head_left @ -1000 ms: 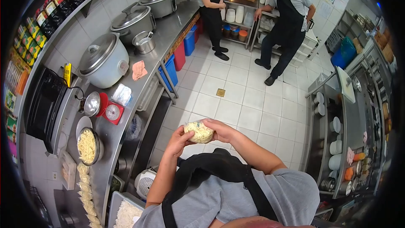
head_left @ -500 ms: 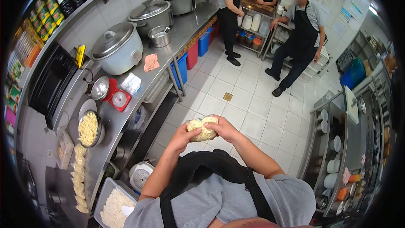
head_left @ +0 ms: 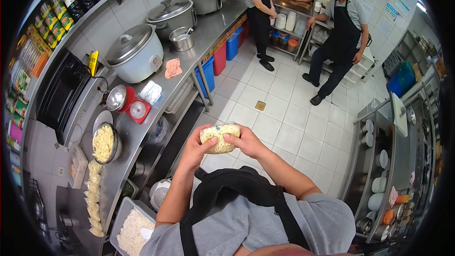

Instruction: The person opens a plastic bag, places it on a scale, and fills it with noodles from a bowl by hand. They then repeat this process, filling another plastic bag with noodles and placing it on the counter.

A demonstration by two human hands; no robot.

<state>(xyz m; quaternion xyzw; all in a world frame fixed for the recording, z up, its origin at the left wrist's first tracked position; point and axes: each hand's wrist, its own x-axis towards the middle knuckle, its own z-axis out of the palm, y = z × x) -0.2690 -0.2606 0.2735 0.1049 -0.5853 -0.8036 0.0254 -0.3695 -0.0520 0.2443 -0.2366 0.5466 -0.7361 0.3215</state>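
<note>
A clear plastic bag of yellow noodles (head_left: 219, 137) sits between both hands at chest height, over the tiled floor. My left hand (head_left: 195, 147) grips the bag's left side and my right hand (head_left: 247, 143) grips its right side and top. On the steel counter (head_left: 142, 130) to the left stand a metal bowl of loose noodles (head_left: 105, 143), a row of several bagged noodle portions (head_left: 94, 198) and a red kitchen scale (head_left: 136, 109). A tray of white noodles (head_left: 132, 230) lies at the lower left.
Large rice cookers (head_left: 135, 52) line the counter, with a black microwave (head_left: 60, 96) against the wall and bottles on the shelf above. Two people in black aprons (head_left: 342, 28) stand at the far end of the aisle. A second counter with bowls (head_left: 379, 170) runs along the right.
My hands have shifted the noodle bag slightly up and left, and my view has tilted a little toward the counter. Both hands still hold the bag.
</note>
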